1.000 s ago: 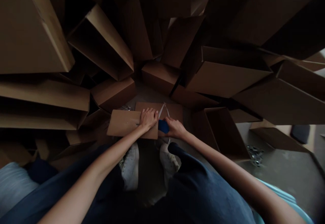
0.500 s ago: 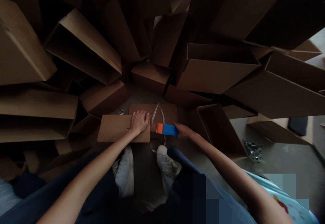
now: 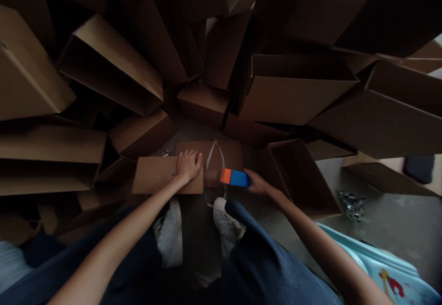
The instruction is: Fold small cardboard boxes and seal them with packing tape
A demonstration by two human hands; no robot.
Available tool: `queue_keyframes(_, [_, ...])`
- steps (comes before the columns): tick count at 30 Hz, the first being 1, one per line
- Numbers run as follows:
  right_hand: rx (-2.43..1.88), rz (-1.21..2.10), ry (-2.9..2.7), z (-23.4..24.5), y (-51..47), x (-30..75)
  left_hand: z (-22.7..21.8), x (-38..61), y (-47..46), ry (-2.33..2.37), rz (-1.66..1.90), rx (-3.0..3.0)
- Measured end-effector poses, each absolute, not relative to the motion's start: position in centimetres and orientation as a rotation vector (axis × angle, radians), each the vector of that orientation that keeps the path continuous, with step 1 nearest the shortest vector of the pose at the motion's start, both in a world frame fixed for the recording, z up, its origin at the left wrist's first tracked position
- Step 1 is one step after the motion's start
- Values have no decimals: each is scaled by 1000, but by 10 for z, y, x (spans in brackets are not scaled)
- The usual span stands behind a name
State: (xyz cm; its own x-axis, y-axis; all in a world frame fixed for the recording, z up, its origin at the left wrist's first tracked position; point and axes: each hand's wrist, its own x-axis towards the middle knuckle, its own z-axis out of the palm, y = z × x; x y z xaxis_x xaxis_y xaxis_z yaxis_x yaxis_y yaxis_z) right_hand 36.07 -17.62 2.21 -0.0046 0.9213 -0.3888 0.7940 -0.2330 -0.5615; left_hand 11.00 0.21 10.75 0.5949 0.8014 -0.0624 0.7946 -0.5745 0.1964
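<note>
A small cardboard box (image 3: 155,176) lies in front of my feet. My left hand (image 3: 188,166) is spread flat on its top near the right end, fingers stretched out and holding nothing. My right hand (image 3: 257,182) is closed around the far end of a blue block-shaped tool with an orange tip (image 3: 236,177); its exact kind cannot be made out. The orange tip points left, apart from the box. Beneath lies a flat brown cardboard piece (image 3: 233,150) with a loop of pale string (image 3: 222,155) across it.
Open cardboard boxes (image 3: 299,100) crowd the front and both sides, with one box (image 3: 304,178) close beyond my right hand. Shiny metal pieces (image 3: 351,205) lie on the floor at right. A light-blue plastic stool-like item (image 3: 376,259) stands at lower right. My white shoes (image 3: 175,233) flank the middle.
My right hand has moved the blue and orange tool a little to the right, away from the box. My left hand stays on the box.
</note>
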Motion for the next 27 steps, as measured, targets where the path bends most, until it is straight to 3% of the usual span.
queue_keyframes(8, [-2010, 1144, -1865, 45, -177, 367, 107, 110, 2, 1336, 61, 2621])
queue_keyframes(19, [-1887, 1061, -2212, 116, -151, 348, 104, 109, 3, 1335, 66, 2597])
queue_keyframes(27, [-1898, 1060, -2355, 128, -135, 344, 106, 109, 2, 1334, 89, 2583])
